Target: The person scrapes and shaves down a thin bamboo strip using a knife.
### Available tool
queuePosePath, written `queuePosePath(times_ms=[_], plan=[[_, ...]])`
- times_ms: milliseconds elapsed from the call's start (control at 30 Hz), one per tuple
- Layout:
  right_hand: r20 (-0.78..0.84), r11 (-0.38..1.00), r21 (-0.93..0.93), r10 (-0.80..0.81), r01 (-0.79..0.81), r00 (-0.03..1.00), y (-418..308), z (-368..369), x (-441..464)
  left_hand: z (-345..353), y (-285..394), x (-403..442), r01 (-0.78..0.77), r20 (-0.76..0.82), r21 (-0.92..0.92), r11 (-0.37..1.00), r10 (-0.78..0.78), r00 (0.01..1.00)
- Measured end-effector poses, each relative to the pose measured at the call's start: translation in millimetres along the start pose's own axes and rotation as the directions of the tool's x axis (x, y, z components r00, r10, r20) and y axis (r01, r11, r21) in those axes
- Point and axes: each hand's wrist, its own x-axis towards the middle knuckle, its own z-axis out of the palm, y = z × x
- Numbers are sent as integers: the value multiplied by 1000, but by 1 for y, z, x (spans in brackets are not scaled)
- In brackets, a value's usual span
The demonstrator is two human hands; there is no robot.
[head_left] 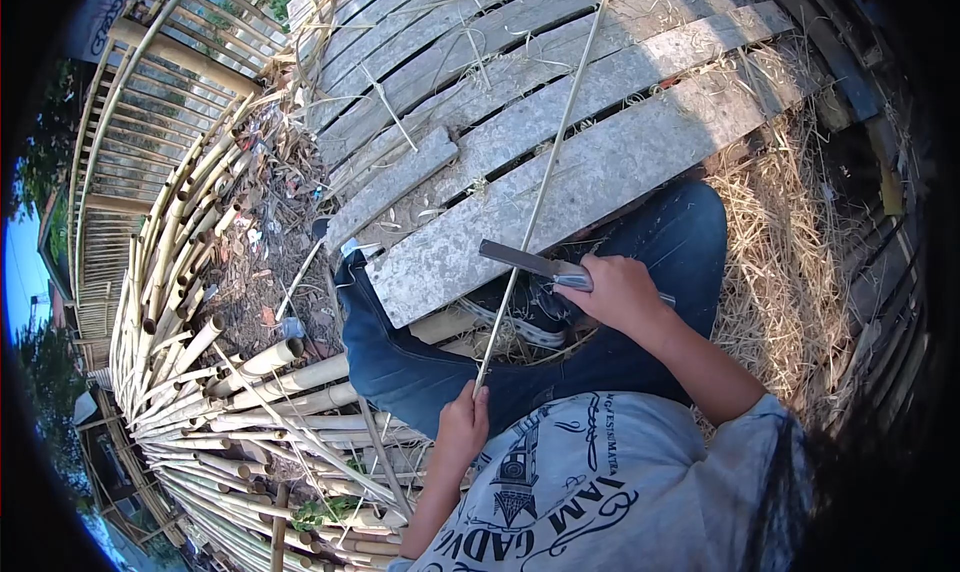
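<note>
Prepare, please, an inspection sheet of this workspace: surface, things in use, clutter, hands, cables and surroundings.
Surface: grey planks, with gaps between them; a short board lies on top.
Things in use: a long thin strip and a knife; the blade crosses the strip in this view, contact unclear.
Clutter: thin scraps on the planks; a straw-coloured heap beside them.
Hands: left hand grips the strip near the body; right hand holds the knife.
Cables: nothing seen.
Surroundings: bamboo poles at picture left, a fence beyond.
</note>
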Motion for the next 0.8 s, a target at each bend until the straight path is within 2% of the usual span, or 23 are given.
queuePosePath(times_ms=[33,133,167,200,267,333,400,467,533,567,667,733,800], plan=[[-21,999,-17,51,-51,998,2,-2,2,3,1,0,-28,-21,4,1000,28,999],[24,997,-69,-37,39,999,-4,7,-5,12,2,3,-71,-56,19,997,72,996],[89,993,-46,-103,107,991,-11,13,-10,15,-2,7,-216,-98,79,973,223,970],[136,981,8,-193,194,972,-16,23,-15,17,-3,8,-216,-96,77,973,223,970],[224,963,-8,-259,268,939,-27,39,-22,19,-5,10,-182,-69,37,983,184,980],[232,973,-29,-217,229,948,-33,39,-22,18,0,9,-147,-59,27,989,148,987],[215,978,-134,-130,161,968,-33,30,-18,18,-1,5,-97,-56,18,995,97,994],[45,986,-166,20,-12,999,-20,19,-7,20,-4,3,-121,-28,-75,990,120,992],[-89,961,-238,123,-141,988,9,9,11,24,-7,2,-147,-25,-60,987,146,989],[-97,959,-248,118,-139,988,10,8,10,26,-7,2,-169,-17,-37,985,169,986],[-7,968,-248,26,-27,1000,-13,7,0,24,-2,4,-153,-12,-56,987,153,988],[175,954,-248,-125,166,977,-33,22,-14,25,-2,5,-186,-26,-89,978,185,982],[262,947,-244,-145,211,954,-46,39,-25,23,-4,4,-211,-43,-110,971,208,977]])
